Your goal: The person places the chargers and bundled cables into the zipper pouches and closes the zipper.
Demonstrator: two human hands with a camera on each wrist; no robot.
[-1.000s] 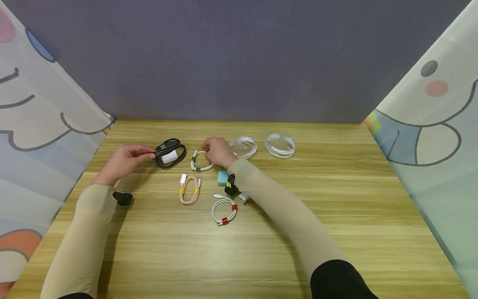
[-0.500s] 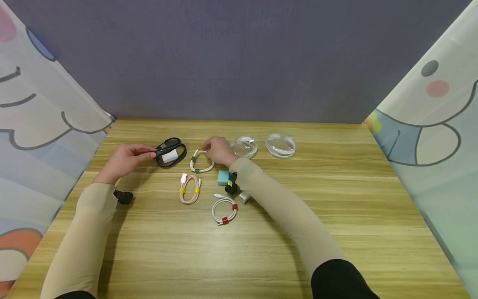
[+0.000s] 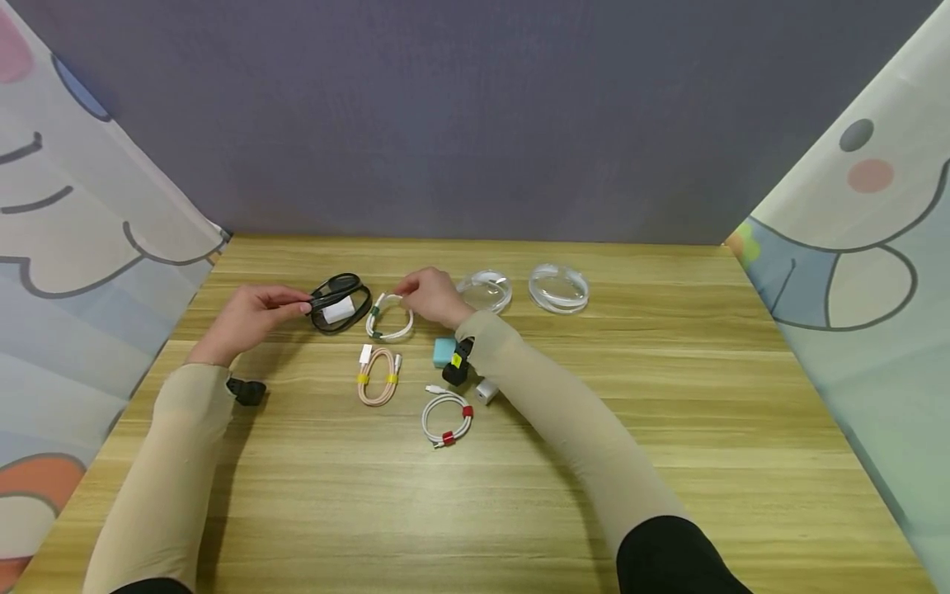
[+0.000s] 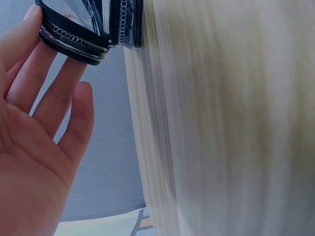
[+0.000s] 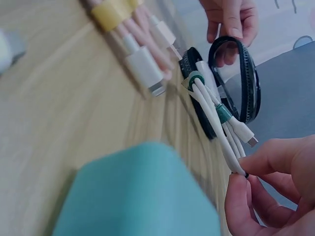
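My left hand (image 3: 248, 322) pinches the edge of a round clear zip case (image 3: 361, 313) with black zipper trim, at the back left of the table. In the right wrist view the case stands unzipped, its lid (image 5: 253, 81) held up. Inside lies a white block (image 3: 338, 310). My right hand (image 3: 436, 297) pinches a coiled white cable (image 5: 216, 115) with green ties between thumb and fingers. The coil (image 3: 393, 337) is just right of the case in the head view. In the left wrist view only part of the case (image 4: 74, 37) shows.
Nearer me lie a pink cable (image 3: 366, 389) with yellow ties and a white cable (image 3: 425, 421) with red ties. A teal block (image 3: 443, 352) and a white adapter (image 3: 486, 391) sit below my right wrist. Two clear round cases (image 3: 557, 307) with white trim lie to the right.
My right hand has moved slightly left, carrying the green-tied white cable closer to the black-trimmed case. My left hand has stayed in place on the case.
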